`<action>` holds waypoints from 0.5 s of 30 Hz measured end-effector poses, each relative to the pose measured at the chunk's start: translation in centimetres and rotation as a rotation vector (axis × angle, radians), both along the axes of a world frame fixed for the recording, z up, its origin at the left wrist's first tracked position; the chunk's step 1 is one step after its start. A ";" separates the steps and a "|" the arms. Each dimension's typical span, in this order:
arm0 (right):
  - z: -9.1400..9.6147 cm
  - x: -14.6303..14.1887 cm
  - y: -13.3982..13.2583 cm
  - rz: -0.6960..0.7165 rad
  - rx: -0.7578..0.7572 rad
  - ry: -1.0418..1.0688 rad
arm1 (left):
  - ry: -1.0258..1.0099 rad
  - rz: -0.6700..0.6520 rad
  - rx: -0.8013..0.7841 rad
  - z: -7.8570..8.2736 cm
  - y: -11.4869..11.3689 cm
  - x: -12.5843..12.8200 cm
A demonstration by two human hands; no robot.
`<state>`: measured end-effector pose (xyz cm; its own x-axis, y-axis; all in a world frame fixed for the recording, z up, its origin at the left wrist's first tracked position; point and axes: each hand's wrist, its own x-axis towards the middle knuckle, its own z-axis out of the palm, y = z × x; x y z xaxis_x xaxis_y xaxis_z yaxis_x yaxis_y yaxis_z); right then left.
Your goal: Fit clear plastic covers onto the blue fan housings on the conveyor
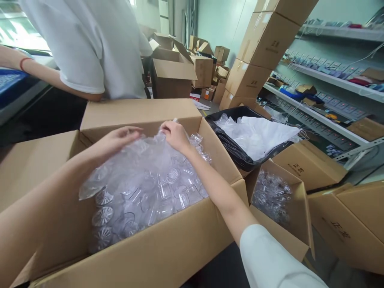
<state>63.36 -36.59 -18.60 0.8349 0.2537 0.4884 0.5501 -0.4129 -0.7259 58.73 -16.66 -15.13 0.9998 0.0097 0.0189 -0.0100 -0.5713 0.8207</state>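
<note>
An open cardboard box (pixel 180 244) in front of me holds a clear plastic bag (pixel 135 168) full of small transparent plastic parts (pixel 168 192). My left hand (pixel 115 140) rests on the bag's top near the far wall of the box, fingers curled onto the film. My right hand (pixel 175 134) is closed on a gathered bit of the bag's top edge, at the box's far side.
A person in a white T-shirt (pixel 96 44) stands just behind the box. To the right sit a black-lined bin with white bags (pixel 255 136), a smaller box of clear parts (pixel 273 196), more cartons (pixel 348 224), stacked boxes (pixel 264 48) and shelves (pixel 330 80).
</note>
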 end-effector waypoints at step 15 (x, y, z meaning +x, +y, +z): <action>-7.2 1.8 4.9 0.137 -0.082 0.354 | -0.051 0.362 -0.275 2.3 6.4 -6.4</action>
